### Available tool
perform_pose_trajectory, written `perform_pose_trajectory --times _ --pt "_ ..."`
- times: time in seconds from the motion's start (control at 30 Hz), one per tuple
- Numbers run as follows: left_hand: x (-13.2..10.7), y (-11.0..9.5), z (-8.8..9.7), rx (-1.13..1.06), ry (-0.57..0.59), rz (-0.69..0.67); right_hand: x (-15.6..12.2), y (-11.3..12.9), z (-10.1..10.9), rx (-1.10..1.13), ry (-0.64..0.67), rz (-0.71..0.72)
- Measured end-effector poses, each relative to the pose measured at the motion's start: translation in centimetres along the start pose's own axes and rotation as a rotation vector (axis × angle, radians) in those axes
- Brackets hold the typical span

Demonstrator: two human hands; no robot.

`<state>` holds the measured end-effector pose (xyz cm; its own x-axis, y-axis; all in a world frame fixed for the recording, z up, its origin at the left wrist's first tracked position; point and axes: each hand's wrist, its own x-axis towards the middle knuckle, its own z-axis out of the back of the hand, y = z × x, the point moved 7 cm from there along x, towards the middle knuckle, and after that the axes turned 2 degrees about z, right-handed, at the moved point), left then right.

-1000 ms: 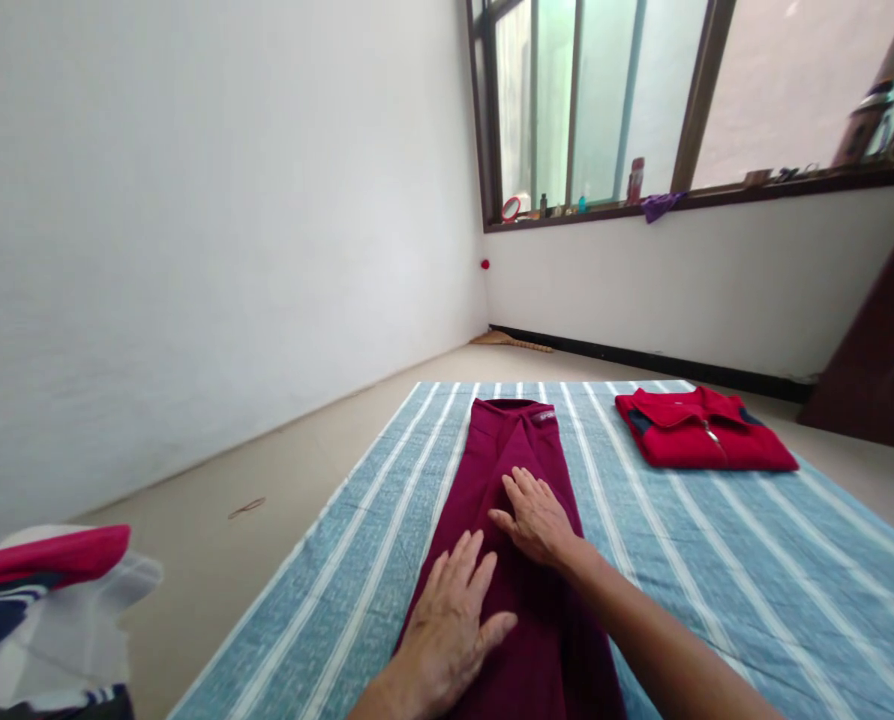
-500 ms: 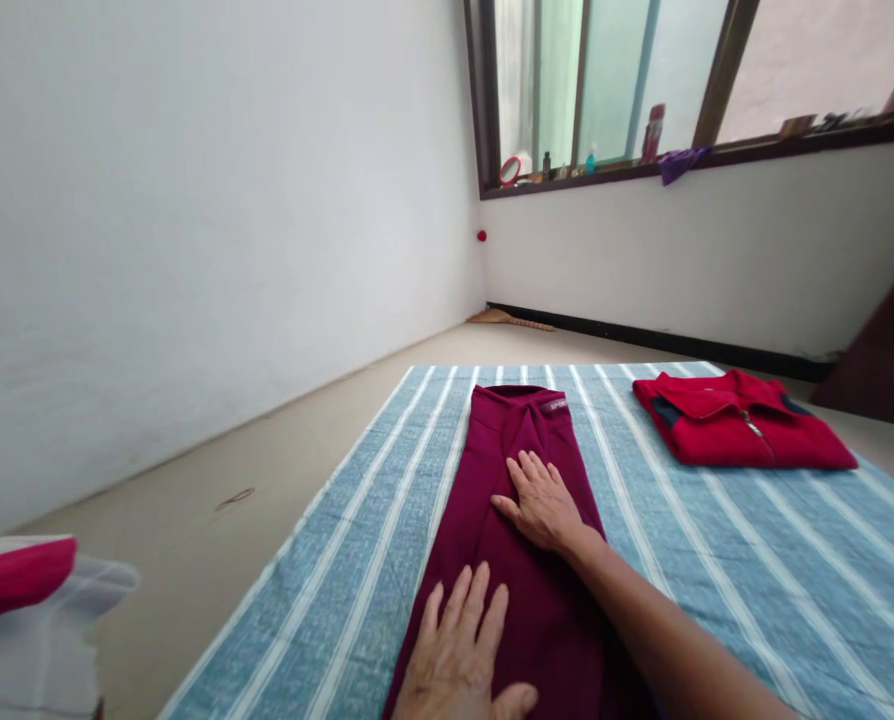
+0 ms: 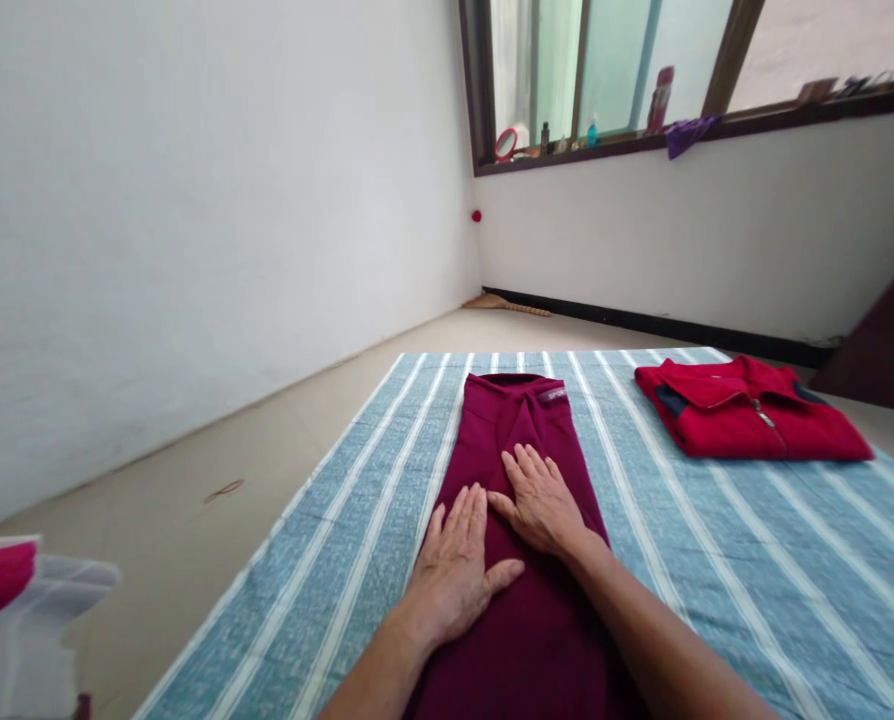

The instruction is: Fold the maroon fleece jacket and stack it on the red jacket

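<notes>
A pair of maroon pants lies lengthwise on the blue-and-white striped bedsheet, folded into a long strip. Its waistband, with a small pale printed label at the right, points away from me. My left hand lies flat on the pants near their left edge, fingers stretched forward. Just ahead and to the right, my right hand presses flat on the cloth below the waistband, fingers out. Neither hand grips anything. The near end of the pants runs out of view at the bottom.
A folded red zip-up jacket sits on the sheet at the right. White mesh with red cloth stands at lower left. A thin loop and a broom lie on the floor. Small items line the windowsill.
My left hand has slid forward along the pants, up beside the right hand. My right hand stays in nearly the same spot. The view has shifted slightly.
</notes>
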<state>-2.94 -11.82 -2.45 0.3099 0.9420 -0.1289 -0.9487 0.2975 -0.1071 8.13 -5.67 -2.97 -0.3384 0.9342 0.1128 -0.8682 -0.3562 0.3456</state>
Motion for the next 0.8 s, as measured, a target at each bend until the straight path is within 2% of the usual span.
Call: perform_pose_trajectory --times 0.37,0.8 --pt "0.24 -0.78 0.0 -0.041 0.039 -0.013 -0.16 -0.64 -0.15 -0.058 0.004 -0.017" --pt "0.67 -0.64 -0.83 -0.064 -0.041 -0.033 -0.03 -0.92 0.04 -0.068 0.037 -0.045"
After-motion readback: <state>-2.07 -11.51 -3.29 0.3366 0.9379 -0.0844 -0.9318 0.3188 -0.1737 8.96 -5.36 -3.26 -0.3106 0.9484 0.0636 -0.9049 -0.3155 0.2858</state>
